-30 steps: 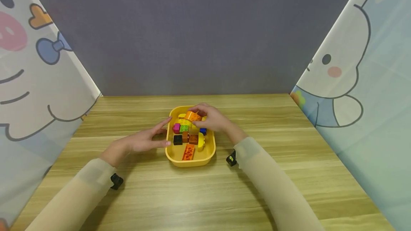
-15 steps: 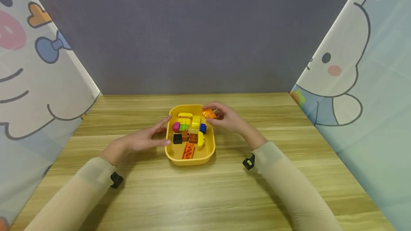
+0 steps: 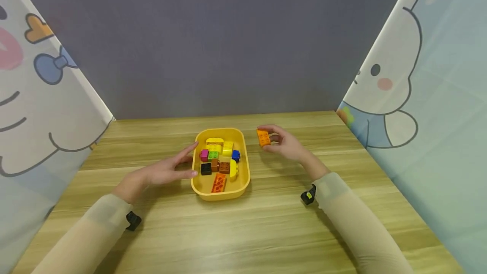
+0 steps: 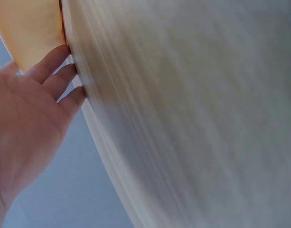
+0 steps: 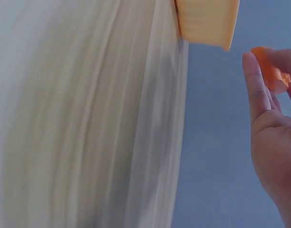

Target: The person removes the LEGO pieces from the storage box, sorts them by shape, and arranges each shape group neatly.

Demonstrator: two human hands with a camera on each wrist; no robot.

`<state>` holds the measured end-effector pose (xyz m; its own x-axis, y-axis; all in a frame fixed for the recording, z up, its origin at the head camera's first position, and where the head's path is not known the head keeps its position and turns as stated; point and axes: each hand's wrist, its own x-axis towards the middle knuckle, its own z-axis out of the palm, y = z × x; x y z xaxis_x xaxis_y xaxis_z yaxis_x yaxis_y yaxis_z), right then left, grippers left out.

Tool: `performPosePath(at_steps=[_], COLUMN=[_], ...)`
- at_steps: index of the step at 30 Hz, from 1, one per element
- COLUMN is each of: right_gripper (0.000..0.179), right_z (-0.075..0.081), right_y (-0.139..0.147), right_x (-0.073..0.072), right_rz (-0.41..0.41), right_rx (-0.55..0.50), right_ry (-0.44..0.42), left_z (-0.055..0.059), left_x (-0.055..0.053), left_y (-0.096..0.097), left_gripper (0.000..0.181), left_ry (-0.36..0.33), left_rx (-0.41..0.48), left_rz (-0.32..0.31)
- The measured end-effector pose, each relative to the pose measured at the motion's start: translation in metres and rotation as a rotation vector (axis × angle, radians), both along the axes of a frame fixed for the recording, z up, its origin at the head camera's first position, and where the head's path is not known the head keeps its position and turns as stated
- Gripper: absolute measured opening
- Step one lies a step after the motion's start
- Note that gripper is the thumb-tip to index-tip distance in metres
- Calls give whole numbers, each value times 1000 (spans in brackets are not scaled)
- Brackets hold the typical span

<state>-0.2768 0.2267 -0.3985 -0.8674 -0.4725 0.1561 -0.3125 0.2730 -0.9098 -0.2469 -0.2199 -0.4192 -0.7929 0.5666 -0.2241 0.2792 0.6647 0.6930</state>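
Note:
An orange toy building brick (image 3: 263, 137) with studs is pinched between the thumb and fingers of my right hand (image 3: 287, 143), to the right of the yellow tray (image 3: 220, 196). The right wrist view shows the same orange brick (image 5: 273, 71) raised above the table surface. My left hand (image 3: 165, 170) has its fingers spread, with thumb and index fingertips at the tray's left rim. In the left wrist view the left hand (image 4: 36, 99) lies against the tray's outer wall (image 4: 33, 28), its fingertips near the tabletop.
Inside the tray lie several bricks: an orange-red one (image 3: 218, 183), a black one (image 3: 206, 168), brown ones (image 3: 224, 167), a green one (image 3: 213, 155), a magenta one (image 3: 204, 154), a blue one (image 3: 236, 155) and yellow ones (image 3: 227, 148). A dark panel (image 3: 228, 45) stands behind the wooden table (image 3: 228, 236).
My right hand has lifted the orange brick out of the tray and carried it right, past the rim, turning it studs into view. The left hand stays at the tray's left side.

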Motion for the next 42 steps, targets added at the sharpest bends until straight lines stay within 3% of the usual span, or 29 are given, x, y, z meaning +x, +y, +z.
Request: performPosePath(at_steps=[8, 18, 28, 36, 42], right_gripper=[66, 72, 66, 68, 67], right_z=[-4, -12, -20, -29, -30], right_y=[19, 24, 18, 11, 3], right_x=[-7, -19, -38, -47, -52], right_rz=[-43, -82, -94, -85, -85], right_rx=[72, 87, 241, 277, 364], right_ry=[-28, -77, -51, -149, -108], left_z=[1, -4, -3, -1, 0], left_x=[-1, 1, -1, -2, -1], left_y=[2, 0, 0, 2, 2], left_gripper=[102, 99, 101, 101, 101], left_ry=[2, -3, -35, -44, -37], left_rx=[1, -9, 3, -15, -18], left_rz=[-3, 7, 23, 22, 12])
